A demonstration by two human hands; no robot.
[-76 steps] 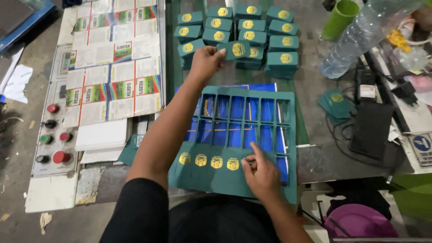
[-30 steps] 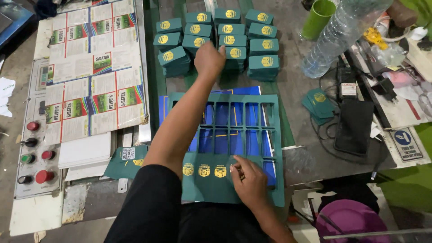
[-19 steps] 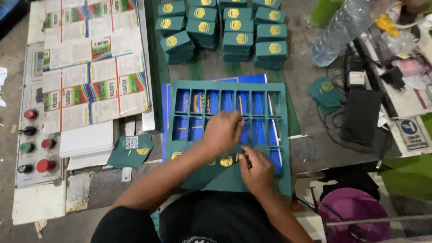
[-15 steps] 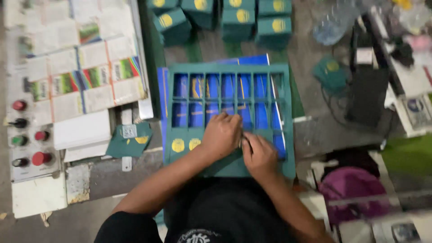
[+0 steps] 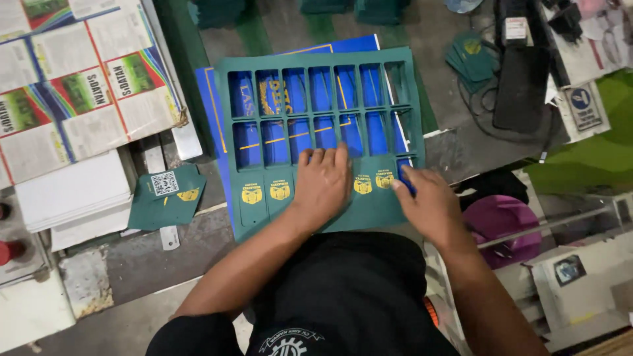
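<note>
A green die-cut card sheet point(image 5: 316, 72) with two rows of empty windows lies on a blue sheet point(image 5: 214, 118) on the table. Its near row still holds green cards with yellow emblems point(image 5: 265, 192). My left hand point(image 5: 323, 184) lies flat, palm down, on the middle of that near row. At the sheet's right end, my right hand point(image 5: 422, 201) presses its fingertips on the last card, next to two emblem cards point(image 5: 373, 182).
Printed paper sheets point(image 5: 72, 86) and a white stack point(image 5: 69, 191) lie left, with loose green cards point(image 5: 165, 201) beside them. Red buttons point(image 5: 6, 250) sit far left. More green cards point(image 5: 471, 56), a black device point(image 5: 521, 86) and cables are at right. A purple tub point(image 5: 504, 227) sits below.
My left hand came back from the far stacks of green cards to the sheet's near row. My right hand slid to the sheet's right end. The camera tilted down and closer.
</note>
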